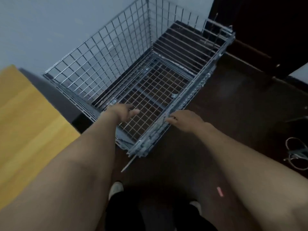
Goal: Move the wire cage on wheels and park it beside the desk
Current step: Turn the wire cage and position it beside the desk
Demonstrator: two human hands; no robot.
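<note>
The wire cage [116,64] is a grey metal mesh box with an open top, standing on the dark floor with its left side against the wall and next to the yellow wooden desk [25,122]. Its wheels are hidden beneath it. My left hand [124,112] hovers over the cage's near left corner, fingers loosely apart, holding nothing. My right hand [185,120] rests on the cage's near right rim, fingers curled onto the wire edge.
A pale wall [50,30] runs behind the cage. Dark wooden furniture [266,30] stands at the upper right. Metal wire parts [296,154] lie on the floor at the right. A small pink item [220,191] lies on the floor near my feet.
</note>
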